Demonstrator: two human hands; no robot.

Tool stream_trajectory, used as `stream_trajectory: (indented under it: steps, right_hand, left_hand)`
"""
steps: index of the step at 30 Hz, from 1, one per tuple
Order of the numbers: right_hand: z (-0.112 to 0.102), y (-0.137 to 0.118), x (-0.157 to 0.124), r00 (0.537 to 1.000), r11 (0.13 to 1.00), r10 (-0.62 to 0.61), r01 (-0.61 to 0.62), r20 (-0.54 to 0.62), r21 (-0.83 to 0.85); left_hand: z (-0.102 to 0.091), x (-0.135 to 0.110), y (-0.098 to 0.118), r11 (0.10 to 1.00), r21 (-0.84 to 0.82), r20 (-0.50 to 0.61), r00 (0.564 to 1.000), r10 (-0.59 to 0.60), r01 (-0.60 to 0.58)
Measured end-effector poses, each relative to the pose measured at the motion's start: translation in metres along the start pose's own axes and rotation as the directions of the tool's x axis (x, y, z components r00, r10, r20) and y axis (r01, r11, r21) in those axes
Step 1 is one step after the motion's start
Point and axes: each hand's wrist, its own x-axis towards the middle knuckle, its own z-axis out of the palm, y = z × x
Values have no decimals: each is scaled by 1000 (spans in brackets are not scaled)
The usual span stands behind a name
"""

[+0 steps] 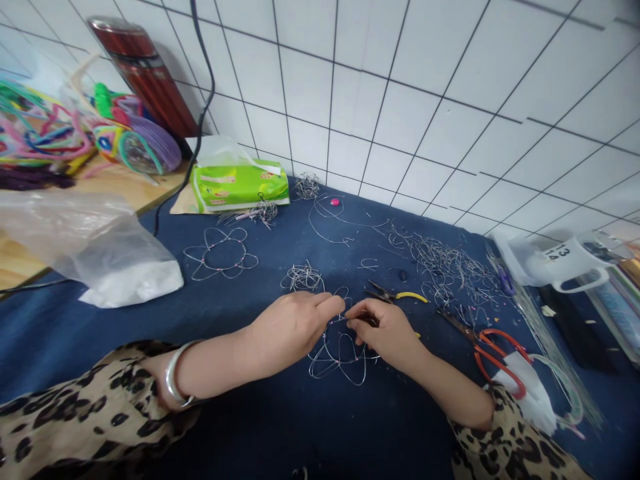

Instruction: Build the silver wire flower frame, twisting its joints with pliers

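Between my two hands is a thin silver wire flower [339,362], looped into petals around a ring with small pink marks at the joints. My left hand [293,327] pinches its upper left part, thumb and fingertips pressed together. From the other side, my right hand [393,333] closes thumb and forefinger on the wire close to the left fingertips. My fingers hide part of the ring. A second wire flower [223,253] lies flat to the left. Just beyond my left hand sits a small bundle of bent wire [303,277].
Yellow-handled pliers [413,296] lie beyond my right hand, red-handled scissors [500,357] to its right. Wire scraps [445,263] are strewn at back right near a white mug [575,260]. A plastic bag [125,253], green tissue pack [240,185] and red flask [150,77] stand left.
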Motion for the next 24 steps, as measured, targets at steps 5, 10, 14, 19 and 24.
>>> stream_trajectory:
  steps: [5, 10, 14, 19, 24]
  right_hand:
    - [1, 2, 0, 1000, 1000, -9, 9, 12, 16]
    - [2, 6, 0, 1000, 1000, -4, 4, 15, 6]
    - [2, 6, 1, 1000, 1000, -12, 12, 12, 6]
    - [2, 1, 1, 1000, 1000, -2, 2, 5, -5]
    - [1, 3, 0, 1000, 999, -17, 17, 3, -29]
  left_hand:
    - [-2, 1, 0, 999, 34, 6, 999, 39, -39]
    - [1, 0, 2, 1000, 24, 8, 1000, -18, 18]
    - [1, 0, 2, 999, 46, 26, 1000, -17, 16]
    - [0, 1, 2, 998, 34, 24, 999, 47, -47]
    - [5, 2, -2, 994, -88, -20, 998, 68, -69]
